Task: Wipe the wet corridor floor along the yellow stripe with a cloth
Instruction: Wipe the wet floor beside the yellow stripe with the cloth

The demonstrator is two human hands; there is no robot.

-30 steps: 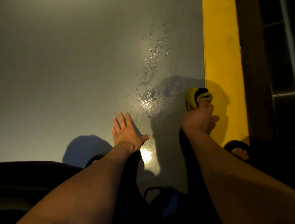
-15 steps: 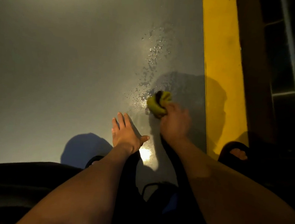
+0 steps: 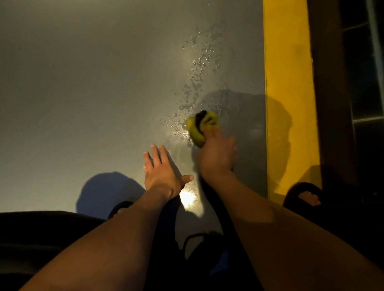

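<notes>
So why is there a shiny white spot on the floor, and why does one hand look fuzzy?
Head view: the white spot is light glaring off the wet grey floor; the right hand gripping the cloth is smeared by motion blur; the left hand, flat on the floor, looks sharp; dark shadows fall across the yellow stripe.

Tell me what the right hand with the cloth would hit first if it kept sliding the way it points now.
Likely the water droplets on the grey floor. The right hand points up-frame, slightly left, cloth leading, and nothing solid shows in that line.
</notes>
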